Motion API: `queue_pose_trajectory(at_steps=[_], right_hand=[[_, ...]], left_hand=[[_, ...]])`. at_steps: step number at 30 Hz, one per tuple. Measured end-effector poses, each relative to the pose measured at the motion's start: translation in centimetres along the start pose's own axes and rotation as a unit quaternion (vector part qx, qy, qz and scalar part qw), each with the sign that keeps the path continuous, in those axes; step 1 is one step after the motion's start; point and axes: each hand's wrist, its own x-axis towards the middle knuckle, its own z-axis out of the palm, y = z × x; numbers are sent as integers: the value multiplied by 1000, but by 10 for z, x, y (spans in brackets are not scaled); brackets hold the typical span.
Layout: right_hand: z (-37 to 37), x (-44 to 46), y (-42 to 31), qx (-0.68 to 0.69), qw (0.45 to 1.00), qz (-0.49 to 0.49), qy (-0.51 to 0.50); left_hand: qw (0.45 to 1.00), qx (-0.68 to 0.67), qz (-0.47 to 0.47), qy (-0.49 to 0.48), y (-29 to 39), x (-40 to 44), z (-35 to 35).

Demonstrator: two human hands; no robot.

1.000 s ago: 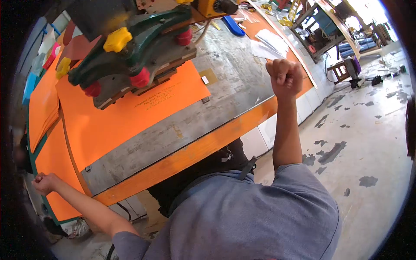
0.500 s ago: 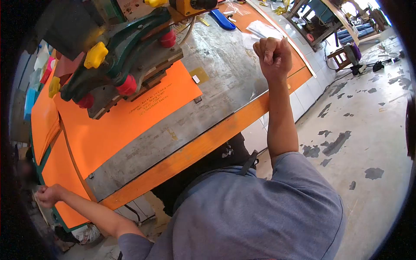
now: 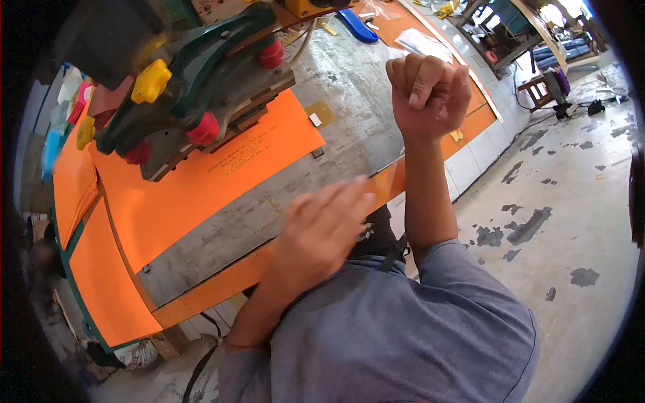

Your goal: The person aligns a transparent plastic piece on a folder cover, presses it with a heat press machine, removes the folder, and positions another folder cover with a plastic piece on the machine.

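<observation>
My left hand [image 3: 322,232] is over the front edge of the table, slightly blurred, with its fingers stretched out and nothing seen in it. Raised above the table's right part is my right hand [image 3: 428,94], its fingers curled in and no object visible in them. A large orange sheet [image 3: 195,195] with small printed lines lies on the grey metal tabletop [image 3: 222,235]. Over the sheet's back part stands a green machine frame [image 3: 222,50] with yellow knobs [image 3: 151,82] and red round parts [image 3: 204,127]. A small white piece [image 3: 315,119] lies near the sheet's right corner.
More orange sheets [image 3: 107,282] lie at the left on a green-edged surface. A blue tool [image 3: 358,27] and white papers [image 3: 423,44] are at the back right. Behind them is a wooden rack [image 3: 500,40]. Grey patches mark the pale floor [image 3: 497,269] at the right.
My left hand has swung from the far left to the table's front edge, and its fingers have opened. My right hand looks larger and nearer, still curled.
</observation>
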Motion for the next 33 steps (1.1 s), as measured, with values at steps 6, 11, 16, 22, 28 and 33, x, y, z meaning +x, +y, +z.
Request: queue_pose_trajectory(at_steps=[6,11,16,22,28,33], right_hand=[[21,-1,6,9,997,-66,-41],[-1,-18,-7,-9,999,-45,-21],[-40,-38,-37,-87,996,-6,8],[-23,-59,-72,-266,960,87,1],[32,-73,-76,-478,802,317,-167],[30,-95,-67,-508,780,321,-172]], left_hand=[[999,3,14,-37,8,-5,66],[997,54,34,-33,4,-10,70],[998,48,29,0,6,-10,73],[997,51,46,22,3,-12,72],[998,22,41,49,2,-13,69],[998,10,31,49,3,-14,66]])
